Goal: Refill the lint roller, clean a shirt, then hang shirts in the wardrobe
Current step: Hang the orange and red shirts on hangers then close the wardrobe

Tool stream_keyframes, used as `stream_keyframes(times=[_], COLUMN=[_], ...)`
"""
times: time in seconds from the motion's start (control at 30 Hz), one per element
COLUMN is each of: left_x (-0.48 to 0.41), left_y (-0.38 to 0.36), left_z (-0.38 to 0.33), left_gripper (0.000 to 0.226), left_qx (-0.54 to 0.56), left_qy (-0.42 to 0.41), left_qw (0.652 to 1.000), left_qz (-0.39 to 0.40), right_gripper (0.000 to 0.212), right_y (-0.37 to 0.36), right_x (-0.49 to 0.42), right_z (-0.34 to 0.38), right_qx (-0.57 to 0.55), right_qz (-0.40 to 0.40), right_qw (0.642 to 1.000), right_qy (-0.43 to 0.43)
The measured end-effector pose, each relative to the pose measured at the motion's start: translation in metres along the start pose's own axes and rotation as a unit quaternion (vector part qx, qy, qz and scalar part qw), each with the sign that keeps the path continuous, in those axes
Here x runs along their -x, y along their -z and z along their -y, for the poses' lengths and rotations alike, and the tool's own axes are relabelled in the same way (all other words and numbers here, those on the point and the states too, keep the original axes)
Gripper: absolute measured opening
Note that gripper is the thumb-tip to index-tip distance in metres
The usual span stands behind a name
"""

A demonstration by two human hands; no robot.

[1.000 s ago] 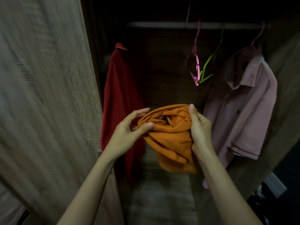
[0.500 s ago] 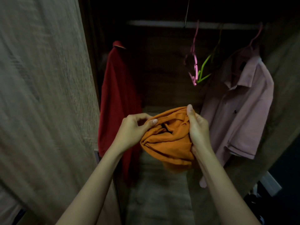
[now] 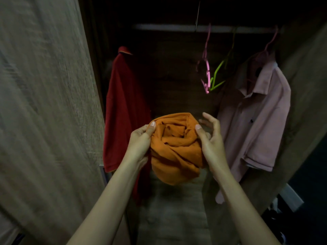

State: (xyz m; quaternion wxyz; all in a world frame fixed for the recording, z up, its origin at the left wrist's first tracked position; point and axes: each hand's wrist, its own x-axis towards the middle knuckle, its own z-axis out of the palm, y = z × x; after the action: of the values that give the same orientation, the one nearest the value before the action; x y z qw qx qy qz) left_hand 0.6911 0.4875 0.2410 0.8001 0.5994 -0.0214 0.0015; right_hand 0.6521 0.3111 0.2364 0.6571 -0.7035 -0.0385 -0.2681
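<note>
A bunched-up orange shirt (image 3: pixel 175 149) hangs between my hands in front of the open wardrobe. My left hand (image 3: pixel 140 140) grips its left edge, thumb on top. My right hand (image 3: pixel 210 138) pinches the right edge with the thumb, while its other fingers spread loosely behind the cloth. Inside the wardrobe a red shirt (image 3: pixel 123 110) hangs at the left and a pink shirt (image 3: pixel 254 117) at the right on a pink hanger. Between them an empty pink hanger (image 3: pixel 206 75) and an empty green hanger (image 3: pixel 218 75) dangle from the rail (image 3: pixel 168 28).
The wooden wardrobe door (image 3: pixel 44 103) stands open close on my left. The right wardrobe wall (image 3: pixel 304 96) bounds the pink shirt. The wardrobe floor (image 3: pixel 173 218) lies below the orange shirt. Dark clutter sits at the bottom right.
My left hand has closed onto the shirt's left edge. The bundle has been gathered tighter and turned. My right hand's fingers have spread away from the cloth, leaving the thumb on it.
</note>
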Motion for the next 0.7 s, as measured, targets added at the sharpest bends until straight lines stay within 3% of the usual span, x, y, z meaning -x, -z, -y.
stream_keyframes(times=[0.2, 0.37, 0.47, 0.7], left_x=[0.006, 0.014, 0.013, 0.008], left_y=[-0.02, -0.034, -0.032, -0.015], left_z=[0.003, 0.013, 0.017, 0.02], left_gripper=[0.025, 0.021, 0.021, 0.021], left_qx=[0.041, 0.04, 0.047, -0.046], left_qy=[-0.013, -0.034, -0.037, -0.094], left_qw=[0.998, 0.998, 0.998, 0.994], left_qz=[-0.035, 0.02, 0.025, 0.026], right_gripper=[0.033, 0.041, 0.031, 0.03], right_y=[-0.021, -0.033, -0.029, -0.015], right_x=[0.033, 0.034, 0.027, 0.018], right_z=[-0.006, -0.007, -0.008, -0.015], right_qx=[0.03, 0.028, 0.005, -0.054], right_qz=[0.025, -0.026, -0.059, -0.069], right_qw=[0.998, 0.999, 0.998, 0.996], right_qy=[0.059, 0.018, 0.002, -0.031])
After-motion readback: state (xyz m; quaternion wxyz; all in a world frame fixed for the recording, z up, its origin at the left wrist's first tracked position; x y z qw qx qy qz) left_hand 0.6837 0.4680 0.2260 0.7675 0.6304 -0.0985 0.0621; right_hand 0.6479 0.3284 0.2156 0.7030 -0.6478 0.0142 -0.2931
